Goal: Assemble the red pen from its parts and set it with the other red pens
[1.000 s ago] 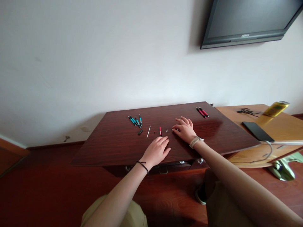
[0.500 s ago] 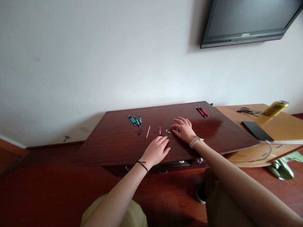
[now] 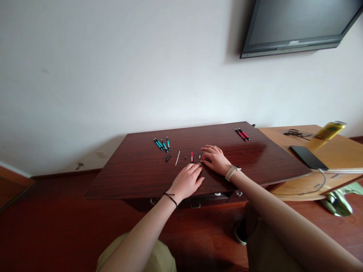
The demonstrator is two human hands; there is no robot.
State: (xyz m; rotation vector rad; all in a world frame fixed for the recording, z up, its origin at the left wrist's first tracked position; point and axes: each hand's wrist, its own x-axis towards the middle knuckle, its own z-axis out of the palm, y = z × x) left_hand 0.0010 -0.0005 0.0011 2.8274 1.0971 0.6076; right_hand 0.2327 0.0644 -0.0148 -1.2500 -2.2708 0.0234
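Observation:
My left hand (image 3: 187, 180) lies on the dark wooden table with its fingers stretched out, just below a short red pen barrel (image 3: 192, 156). To its right, my right hand (image 3: 217, 160) has thumb and index finger closed on a small white piece, mostly hidden at the fingertips. Another small white piece (image 3: 199, 156) lies just beyond those fingertips. In a loose row to the left are a tiny red part (image 3: 185, 158), a thin white refill (image 3: 177, 158) and a short black pen part (image 3: 168, 158).
Several teal pens (image 3: 161, 144) lie at the table's back left, and red pens (image 3: 242, 134) at its back right. A lighter cabinet adjoins on the right, bearing a phone (image 3: 308, 157), a black cable (image 3: 296, 133) and a yellow can (image 3: 331, 130). A television (image 3: 300, 22) hangs above.
My right hand has moved left and slightly down, its thumb and index finger closing on one of the small white pieces. My left hand has stayed in place.

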